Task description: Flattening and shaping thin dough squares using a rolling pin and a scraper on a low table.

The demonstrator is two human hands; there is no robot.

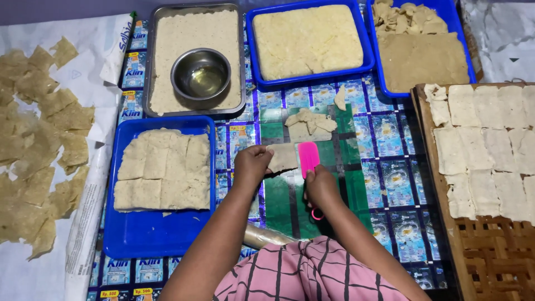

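**mat_watcher:** Dough sheet [283, 158], thin and pale, sits mid-mat between the two hands. Going left to right: loose dried-looking pieces [39, 139] are scattered on white paper, then a blue tray [128, 234] holds a slab scored into squares, with a metal tray [153, 61] behind it carrying a small steel bowl [200, 73] of clear liquid. Anyone see how it's being held?

**tray_lurker:** Left hand [251, 165] is pinched closed on the sheet's left edge, lifting it a bit off the mat. Right hand [321, 187] is wrapped tight round a pink scraper [308, 158], its blade touching the sheet's right edge. Just behind lies a small pile of cut scraps [309, 122]. Further right, two more blue trays [312, 78], and at the far right a woven rack [485, 239] with pale squares laid in rows.

**mat_watcher:** So how far along, you reckon?

**tray_lurker:** My guess is midway. The rack's upper part is filled while its lower weave shows bare, and the trays look full of uncut slab.
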